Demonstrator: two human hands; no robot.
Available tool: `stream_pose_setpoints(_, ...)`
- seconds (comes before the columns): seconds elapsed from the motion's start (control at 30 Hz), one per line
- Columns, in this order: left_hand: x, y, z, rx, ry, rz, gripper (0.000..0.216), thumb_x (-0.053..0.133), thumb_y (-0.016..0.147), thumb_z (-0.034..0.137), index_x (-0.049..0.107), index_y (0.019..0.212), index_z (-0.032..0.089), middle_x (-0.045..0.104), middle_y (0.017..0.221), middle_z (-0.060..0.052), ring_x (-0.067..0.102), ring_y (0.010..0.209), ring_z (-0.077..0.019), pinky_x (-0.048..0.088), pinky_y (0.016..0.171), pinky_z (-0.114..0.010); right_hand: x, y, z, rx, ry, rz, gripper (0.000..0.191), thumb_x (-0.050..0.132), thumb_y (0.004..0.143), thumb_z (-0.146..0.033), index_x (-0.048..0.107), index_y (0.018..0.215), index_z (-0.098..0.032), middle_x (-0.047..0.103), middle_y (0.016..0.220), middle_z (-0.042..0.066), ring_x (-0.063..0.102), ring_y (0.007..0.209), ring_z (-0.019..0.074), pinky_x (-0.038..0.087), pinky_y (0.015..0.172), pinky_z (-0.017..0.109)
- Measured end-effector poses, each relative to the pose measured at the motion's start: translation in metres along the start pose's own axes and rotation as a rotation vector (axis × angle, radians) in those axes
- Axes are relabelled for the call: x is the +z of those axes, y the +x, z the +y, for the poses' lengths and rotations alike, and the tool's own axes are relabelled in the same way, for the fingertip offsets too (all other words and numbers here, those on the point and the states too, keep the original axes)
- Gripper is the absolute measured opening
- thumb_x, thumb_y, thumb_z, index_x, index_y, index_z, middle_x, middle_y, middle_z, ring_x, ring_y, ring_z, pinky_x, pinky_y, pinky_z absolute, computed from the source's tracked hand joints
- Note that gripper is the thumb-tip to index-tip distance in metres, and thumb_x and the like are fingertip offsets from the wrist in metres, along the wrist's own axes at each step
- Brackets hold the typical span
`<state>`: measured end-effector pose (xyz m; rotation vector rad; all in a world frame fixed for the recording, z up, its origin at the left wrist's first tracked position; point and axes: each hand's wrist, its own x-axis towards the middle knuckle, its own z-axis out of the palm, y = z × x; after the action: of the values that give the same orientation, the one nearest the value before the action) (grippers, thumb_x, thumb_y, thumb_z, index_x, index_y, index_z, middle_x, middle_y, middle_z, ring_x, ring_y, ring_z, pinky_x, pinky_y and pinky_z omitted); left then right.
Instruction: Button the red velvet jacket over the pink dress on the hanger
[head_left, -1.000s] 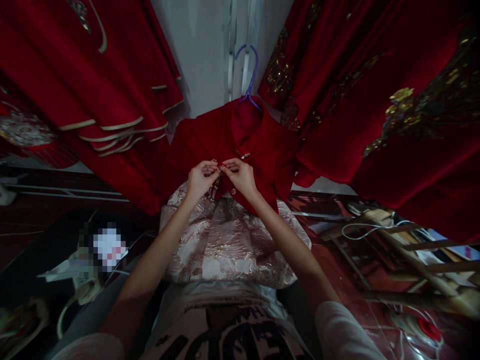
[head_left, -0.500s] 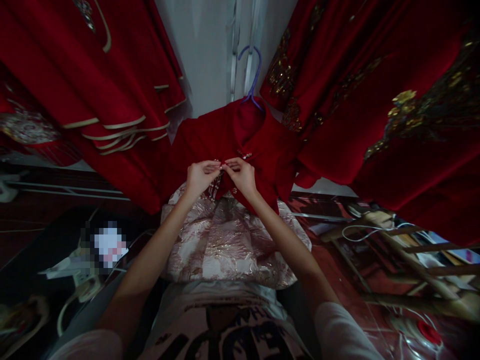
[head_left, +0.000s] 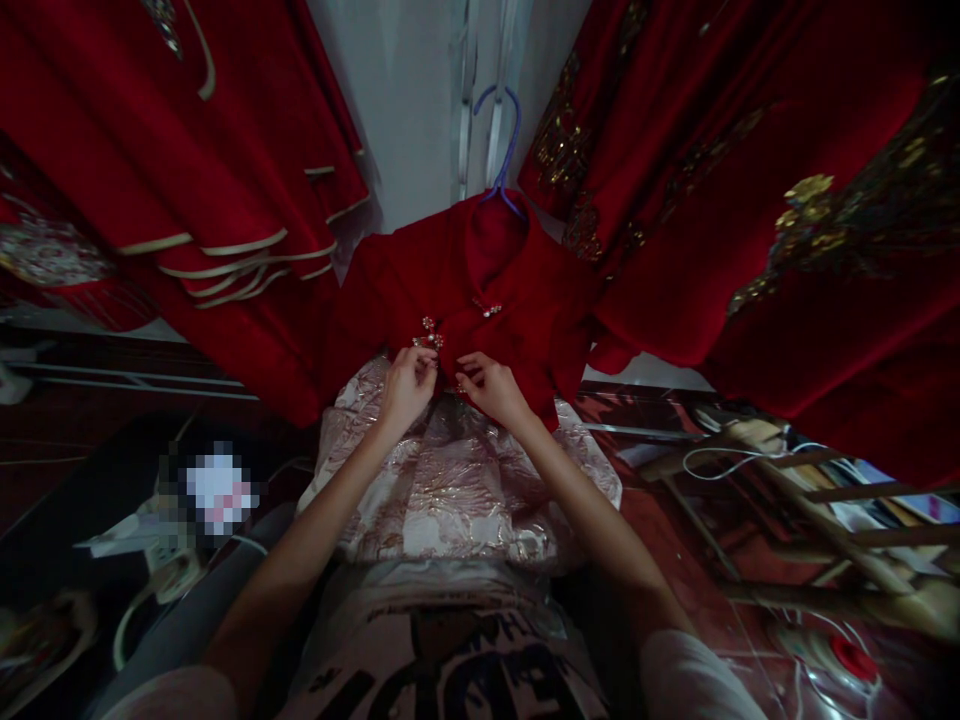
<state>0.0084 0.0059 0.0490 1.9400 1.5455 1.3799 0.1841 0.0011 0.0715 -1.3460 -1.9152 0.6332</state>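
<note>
A red jacket with a stand-up collar lies spread before me on a purple hanger. At its collar sits a beaded clasp, and a larger beaded ornament is on the left front. Just below that ornament, my left hand is closed, pinching the jacket's front. My right hand is a little apart from it, fingers bent and closed on the opposite front edge near a small clasp. The fingertips partly hide what they pinch. Beneath the jacket, a pale brocade cloth with shiny thread covers my lap.
Red garments with pale trim hang at left, and red garments with gold embroidery at right. A wooden rack with cables and papers stands at lower right. A white cord lies at lower left.
Both hands have moved down from the ornament and drawn apart, no longer meeting at the fingertips. The beaded ornament on the left front is now uncovered.
</note>
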Motion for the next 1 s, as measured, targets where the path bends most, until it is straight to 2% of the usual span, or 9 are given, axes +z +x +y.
stream_pose_setpoints(0.13, 0.010, -0.019, 0.000, 0.036, 0.157, -0.137, 0.030, 0.050, 0.081, 0.012, 0.060, 0.109, 0.019, 0.061, 0.092, -0.007, 0.062, 0.082, -0.0207, 0.050, 0.079, -0.033, 0.012, -0.018, 0.001, 0.028, -0.267, -0.058, 0.034, 0.064, 0.082, -0.029, 0.057, 0.115, -0.022, 0.068, 0.108, 0.007, 0.068, 0.088, 0.0196, 0.052, 0.074, 0.029)
stream_pose_setpoints(0.23, 0.014, -0.022, 0.002, 0.017, 0.203, -0.335, 0.037, 0.050, 0.082, 0.014, 0.056, 0.118, 0.019, 0.065, 0.084, -0.006, 0.064, 0.074, -0.0215, 0.050, 0.073, -0.032, 0.021, -0.019, -0.002, 0.057, -0.340, -0.052, 0.030, 0.062, 0.083, -0.030, 0.055, 0.112, -0.021, 0.066, 0.107, 0.008, 0.066, 0.088, 0.0199, 0.050, 0.070, 0.028)
stream_pose_setpoints(0.3, 0.014, -0.023, 0.003, -0.048, 0.225, -0.384, 0.047, 0.053, 0.083, 0.019, 0.048, 0.130, 0.017, 0.066, 0.078, -0.004, 0.064, 0.068, -0.0209, 0.049, 0.067, -0.030, 0.022, -0.017, -0.002, 0.072, -0.367, -0.050, 0.024, 0.060, 0.083, -0.030, 0.056, 0.106, -0.021, 0.066, 0.102, 0.007, 0.066, 0.083, 0.0193, 0.048, 0.066, 0.027)
stream_pose_setpoints(0.47, 0.019, -0.024, 0.002, -0.132, 0.219, -0.210, 0.073, 0.057, 0.083, 0.027, 0.024, 0.146, 0.010, 0.066, 0.082, -0.007, 0.066, 0.074, -0.0234, 0.052, 0.075, -0.035, 0.011, -0.012, 0.007, 0.069, -0.319, -0.041, 0.017, 0.062, 0.079, -0.023, 0.061, 0.095, -0.020, 0.067, 0.086, 0.004, 0.064, 0.077, 0.0173, 0.045, 0.066, 0.025)
stream_pose_setpoints(0.6, 0.031, -0.018, -0.005, -0.084, 0.206, 0.034, 0.069, 0.057, 0.081, 0.023, 0.029, 0.143, 0.010, 0.052, 0.125, -0.022, 0.058, 0.111, -0.0308, 0.047, 0.096, -0.045, 0.004, -0.007, 0.015, 0.038, -0.166, -0.079, 0.013, 0.062, 0.076, -0.013, 0.064, 0.088, -0.018, 0.067, 0.079, 0.002, 0.063, 0.070, 0.0131, 0.045, 0.065, 0.022)
stream_pose_setpoints(0.67, 0.037, -0.014, -0.009, -0.088, 0.183, 0.125, 0.061, 0.053, 0.084, 0.022, 0.034, 0.140, 0.011, 0.044, 0.133, -0.023, 0.053, 0.119, -0.0315, 0.044, 0.100, -0.046, 0.003, -0.005, 0.019, 0.030, -0.084, -0.082, 0.010, 0.064, 0.077, -0.013, 0.065, 0.085, -0.017, 0.068, 0.078, 0.001, 0.062, 0.068, 0.0119, 0.046, 0.065, 0.021)
stream_pose_setpoints(0.8, 0.044, -0.008, -0.014, -0.101, 0.105, 0.253, 0.040, 0.052, 0.088, 0.024, 0.045, 0.127, 0.016, 0.054, 0.116, -0.015, 0.059, 0.100, -0.0238, 0.045, 0.095, -0.040, 0.003, -0.002, 0.024, 0.052, 0.079, -0.070, 0.009, 0.071, 0.077, -0.018, 0.067, 0.085, -0.017, 0.070, 0.078, 0.001, 0.064, 0.069, 0.0110, 0.048, 0.067, 0.021)
stream_pose_setpoints(0.9, 0.045, -0.004, -0.016, -0.135, 0.043, 0.316, 0.028, 0.055, 0.087, 0.026, 0.049, 0.114, 0.020, 0.059, 0.101, -0.007, 0.059, 0.080, -0.0172, 0.048, 0.083, -0.032, 0.003, 0.000, 0.023, 0.024, 0.173, -0.031, 0.010, 0.072, 0.077, -0.020, 0.068, 0.087, -0.017, 0.071, 0.077, 0.001, 0.065, 0.070, 0.0108, 0.049, 0.069, 0.021)
stream_pose_setpoints(1.0, 0.047, -0.001, -0.016, -0.179, 0.015, 0.339, 0.022, 0.056, 0.087, 0.026, 0.048, 0.107, 0.020, 0.062, 0.098, -0.005, 0.059, 0.074, -0.0147, 0.047, 0.073, -0.027, 0.004, 0.001, 0.019, -0.004, 0.224, 0.027, 0.012, 0.070, 0.079, -0.022, 0.069, 0.089, -0.017, 0.072, 0.080, 0.001, 0.066, 0.072, 0.0108, 0.050, 0.071, 0.021)
